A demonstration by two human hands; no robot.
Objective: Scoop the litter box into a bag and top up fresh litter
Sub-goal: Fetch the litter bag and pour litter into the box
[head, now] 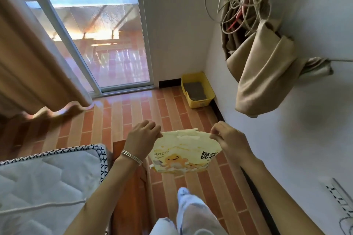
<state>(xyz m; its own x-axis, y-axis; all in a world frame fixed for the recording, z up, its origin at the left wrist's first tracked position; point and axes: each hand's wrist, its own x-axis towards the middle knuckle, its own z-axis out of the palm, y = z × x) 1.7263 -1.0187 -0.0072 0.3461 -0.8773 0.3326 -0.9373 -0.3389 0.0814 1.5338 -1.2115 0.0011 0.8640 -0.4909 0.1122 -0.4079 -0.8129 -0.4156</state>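
A pale yellow bag of cat litter (183,150) with a cartoon print hangs in the air in front of me, above the floor. My left hand (142,135) pinches its top left corner, and my right hand (227,137) pinches its top right corner. The bag's torn top edge stretches between them. A yellow litter box (197,89) with grey litter inside sits on the floor in the far corner, against the right wall, well ahead of both hands.
A mattress (47,177) on a wooden bed frame lies at lower left. Tan curtains (34,66) hang left by a glass sliding door (107,44). Another curtain bundle and coiled cables (254,34) hang on the right wall. Brick-pattern floor (145,108) runs toward the box.
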